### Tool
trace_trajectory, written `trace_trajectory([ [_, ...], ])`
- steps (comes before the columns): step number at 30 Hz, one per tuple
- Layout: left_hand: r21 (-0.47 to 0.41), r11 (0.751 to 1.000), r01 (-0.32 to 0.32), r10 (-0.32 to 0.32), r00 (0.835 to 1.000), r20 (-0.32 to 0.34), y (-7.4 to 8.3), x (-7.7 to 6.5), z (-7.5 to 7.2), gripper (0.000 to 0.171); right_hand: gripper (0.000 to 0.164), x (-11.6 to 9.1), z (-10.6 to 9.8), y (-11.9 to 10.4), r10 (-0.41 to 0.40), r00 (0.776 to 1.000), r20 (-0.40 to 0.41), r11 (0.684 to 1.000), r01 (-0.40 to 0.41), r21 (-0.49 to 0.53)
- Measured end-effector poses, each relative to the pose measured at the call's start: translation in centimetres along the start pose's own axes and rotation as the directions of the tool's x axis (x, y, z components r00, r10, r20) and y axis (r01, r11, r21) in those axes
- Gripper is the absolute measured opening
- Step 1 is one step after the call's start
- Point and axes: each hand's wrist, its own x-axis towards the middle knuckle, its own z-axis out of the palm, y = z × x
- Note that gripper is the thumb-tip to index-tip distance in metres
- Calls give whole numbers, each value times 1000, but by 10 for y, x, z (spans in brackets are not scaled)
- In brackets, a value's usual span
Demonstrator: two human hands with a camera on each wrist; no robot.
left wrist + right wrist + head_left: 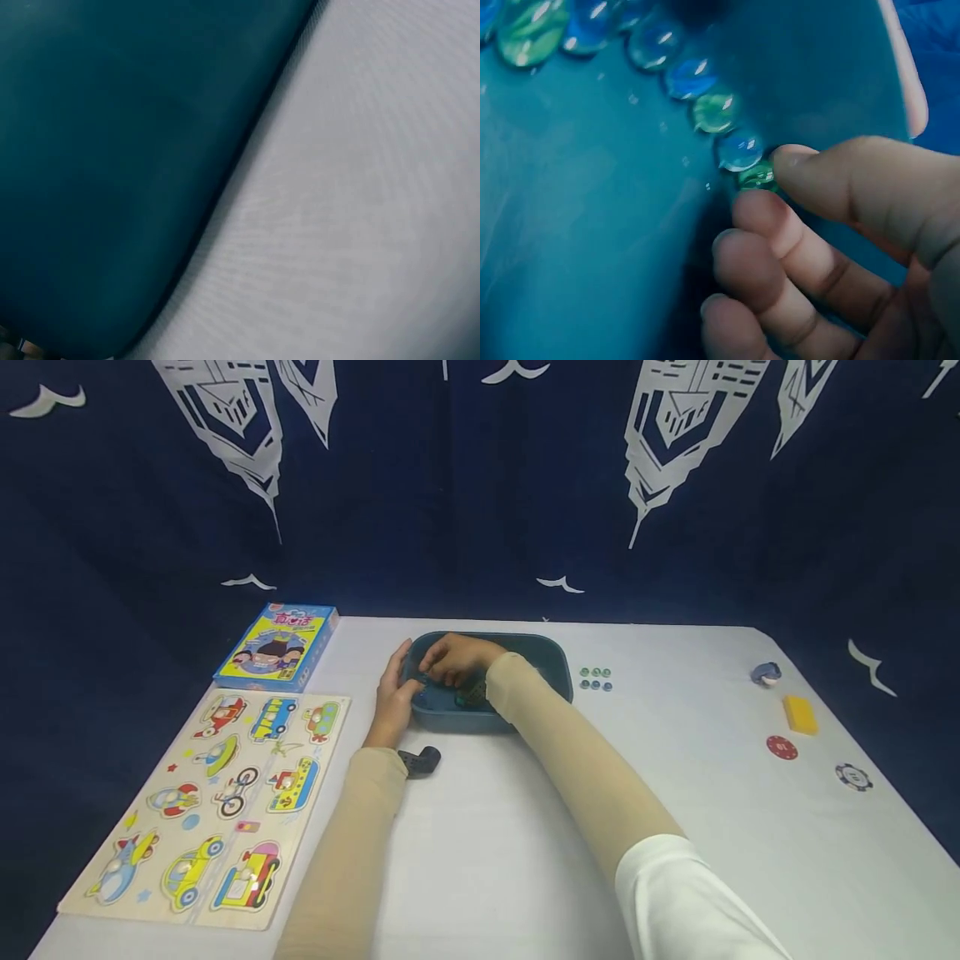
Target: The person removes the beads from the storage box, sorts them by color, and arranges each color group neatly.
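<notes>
A dark teal plastic basin (491, 723) stands on the table at the middle; its side fills much of the left wrist view. My left hand (392, 700) holds the basin's left side, fingers along the outer wall and thumb over the rim. Inside the basin is my right hand (459, 658). In the right wrist view, its thumb and index finger pinch a small green glass marble (756, 175). That marble sits at the end of a curved row, beside a pale blue marble (740, 150) and another green marble (715, 112).
Small green and blue marbles (596, 679) lie in two rows right of the basin. On the left are a picture puzzle board (247, 760) and a card box (277, 647). A yellow block (800, 715), a red chip (782, 747) and a black-white chip (853, 777) lie far right.
</notes>
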Motion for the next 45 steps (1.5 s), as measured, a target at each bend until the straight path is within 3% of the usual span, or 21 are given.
trace_trajectory([
  [6, -5, 1000, -18, 18, 1000, -12, 3, 0, 3, 81, 20, 3, 1, 4, 6, 999, -49, 995, -11, -96],
  [13, -13, 1000, -15, 15, 1000, -12, -1, 1, 2, 81, 11, -4, -6, 7, -27, 999, -29, 993, 23, -120],
  [17, -4, 1000, 14, -14, 1000, 17, 25, -12, 1, 79, 17, -23, -19, 8, -116, 993, -27, 993, 115, -30],
  [20, 7, 999, 40, -40, 999, 33, 44, -21, 0, 79, 19, -45, -32, 11, -210, 977, -42, 975, 212, 66],
  [24, 14, 998, 59, -59, 998, 27, 38, -18, 1, 80, 19, -79, -47, 17, -262, 960, -102, 947, 276, 162],
  [29, -9, 998, 55, -55, 998, 21, 12, -7, 2, 81, 20, -120, -59, 33, -227, 945, -234, 942, 274, 192],
  [32, -3, 999, 46, -46, 999, 9, 5, -6, 1, 81, 19, -139, -62, 49, -200, 929, -313, 942, 270, 201],
  [38, 11, 1000, 19, -19, 1000, -3, 4, -7, 3, 82, 25, -170, -65, 89, -145, 884, -444, 931, 274, 241],
  [45, 1, 999, 37, -37, 999, 14, 9, -7, 3, 80, 27, -194, -69, 141, 53, 814, -579, 910, 199, 363],
])
